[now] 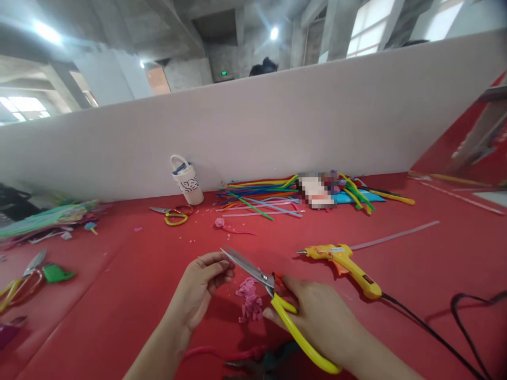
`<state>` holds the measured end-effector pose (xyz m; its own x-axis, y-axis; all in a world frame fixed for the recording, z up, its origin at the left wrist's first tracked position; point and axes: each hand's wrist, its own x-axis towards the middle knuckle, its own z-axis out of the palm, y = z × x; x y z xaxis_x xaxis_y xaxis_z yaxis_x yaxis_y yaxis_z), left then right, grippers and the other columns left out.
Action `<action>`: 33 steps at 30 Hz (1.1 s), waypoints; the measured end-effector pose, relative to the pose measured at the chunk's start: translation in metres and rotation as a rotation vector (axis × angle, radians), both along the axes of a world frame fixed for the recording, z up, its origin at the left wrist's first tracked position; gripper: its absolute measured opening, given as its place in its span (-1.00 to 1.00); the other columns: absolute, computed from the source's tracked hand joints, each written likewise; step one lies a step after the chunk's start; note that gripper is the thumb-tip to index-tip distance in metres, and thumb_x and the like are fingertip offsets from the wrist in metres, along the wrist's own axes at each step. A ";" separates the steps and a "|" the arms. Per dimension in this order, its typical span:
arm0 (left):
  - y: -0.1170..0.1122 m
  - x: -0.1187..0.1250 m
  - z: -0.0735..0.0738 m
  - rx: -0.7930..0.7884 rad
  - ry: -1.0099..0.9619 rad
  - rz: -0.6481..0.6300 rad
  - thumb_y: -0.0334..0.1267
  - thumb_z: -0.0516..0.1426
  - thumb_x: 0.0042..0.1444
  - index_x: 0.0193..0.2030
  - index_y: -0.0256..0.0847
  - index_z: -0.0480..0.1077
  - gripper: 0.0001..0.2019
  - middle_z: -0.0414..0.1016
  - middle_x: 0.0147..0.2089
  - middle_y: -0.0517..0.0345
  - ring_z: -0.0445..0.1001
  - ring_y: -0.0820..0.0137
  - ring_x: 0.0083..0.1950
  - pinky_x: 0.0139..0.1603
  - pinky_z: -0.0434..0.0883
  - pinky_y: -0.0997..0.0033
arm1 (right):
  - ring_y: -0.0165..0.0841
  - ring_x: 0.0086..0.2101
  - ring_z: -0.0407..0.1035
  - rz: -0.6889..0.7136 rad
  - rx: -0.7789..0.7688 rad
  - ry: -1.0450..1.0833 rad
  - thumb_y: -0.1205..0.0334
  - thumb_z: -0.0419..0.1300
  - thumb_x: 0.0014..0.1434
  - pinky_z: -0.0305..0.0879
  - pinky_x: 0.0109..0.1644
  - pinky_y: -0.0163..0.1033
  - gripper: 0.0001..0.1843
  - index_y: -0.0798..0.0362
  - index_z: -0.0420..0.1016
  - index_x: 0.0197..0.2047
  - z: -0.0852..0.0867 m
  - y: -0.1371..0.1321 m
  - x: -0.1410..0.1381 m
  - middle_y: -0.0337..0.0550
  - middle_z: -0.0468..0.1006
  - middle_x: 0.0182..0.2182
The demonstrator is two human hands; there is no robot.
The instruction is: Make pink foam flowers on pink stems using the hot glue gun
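My right hand (317, 311) grips a pair of scissors (249, 268) with yellow and red handles, their blades pointing up and left. At the blade tips is my left hand (208, 274), its thumb and fingers pinched together; whatever they hold is too small to make out. Below the blades, a small heap of pink cut pieces (249, 301) lies on the red table (130, 295). Nearer to me are a pink stem (209, 350) and a dark tool, partly in shadow and blurred.
A yellow glue gun (344, 261) lies right, its black cord trailing. Behind are a pink flower stem (233, 228), second scissors (174, 215), a white cup (189, 184) and coloured pipe cleaners (253, 195). More scissors (29, 274) lie left. A pale partition (253, 126) closes the back.
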<state>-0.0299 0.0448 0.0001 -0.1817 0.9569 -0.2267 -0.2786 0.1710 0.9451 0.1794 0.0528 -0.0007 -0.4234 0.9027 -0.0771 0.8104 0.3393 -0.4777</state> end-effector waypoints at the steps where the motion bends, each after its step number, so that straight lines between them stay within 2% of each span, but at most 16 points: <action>1: -0.001 0.000 0.000 0.000 -0.040 0.015 -0.37 0.27 -0.23 -0.45 -0.32 0.48 -0.86 0.51 -0.49 0.17 0.44 0.58 -0.51 -0.44 0.40 0.65 | -0.21 -0.47 0.42 -0.004 -0.001 -0.014 -0.08 0.16 0.03 -0.11 -0.51 -0.31 -0.67 0.03 0.33 -0.41 -0.002 0.000 -0.001 -0.10 0.56 -0.48; 8: -0.007 -0.001 0.002 0.000 -0.201 0.040 -0.41 0.31 -0.22 -0.47 -0.31 0.50 -0.89 0.49 -0.51 0.22 0.43 0.60 -0.52 -0.47 0.41 0.70 | -0.27 -0.55 0.33 -0.001 -0.027 -0.045 -0.10 0.14 0.02 -0.13 -0.52 -0.31 -0.66 0.00 0.23 -0.49 -0.014 0.000 -0.003 -0.15 0.50 -0.55; 20: -0.012 0.002 0.008 0.070 -0.228 -0.033 -0.47 0.23 -0.09 -0.45 -0.31 0.51 -0.96 0.47 -0.57 0.22 0.40 0.61 -0.57 -0.53 0.35 0.72 | -0.39 -0.59 0.19 0.043 -0.146 0.060 0.03 0.16 -0.01 -0.09 -0.53 -0.34 -0.72 -0.01 0.16 -0.51 -0.014 -0.003 -0.003 -0.28 0.38 -0.59; 27: -0.013 0.003 0.009 0.056 -0.238 -0.034 -0.45 0.22 -0.08 -0.46 -0.31 0.51 -0.97 0.47 -0.57 0.21 0.41 0.60 -0.56 -0.51 0.36 0.71 | -0.37 -0.59 0.22 0.076 -0.078 0.037 -0.05 0.11 0.05 -0.13 -0.53 -0.32 -0.68 -0.01 0.18 -0.50 -0.018 -0.003 -0.001 -0.25 0.42 -0.58; 33: -0.013 0.003 0.008 0.060 -0.224 -0.037 -0.43 0.22 -0.07 -0.44 -0.32 0.52 -0.97 0.47 -0.56 0.19 0.41 0.58 -0.55 -0.49 0.37 0.68 | -0.28 -0.57 0.31 0.064 0.028 -0.031 -0.13 0.08 0.06 -0.14 -0.53 -0.32 -0.63 -0.01 0.18 -0.50 -0.018 -0.002 -0.001 -0.17 0.46 -0.58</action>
<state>-0.0271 0.0323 0.0086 -0.0978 0.9749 -0.2000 -0.4767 0.1305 0.8693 0.1786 0.0509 -0.0185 -0.4779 0.8759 -0.0658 0.8009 0.4038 -0.4422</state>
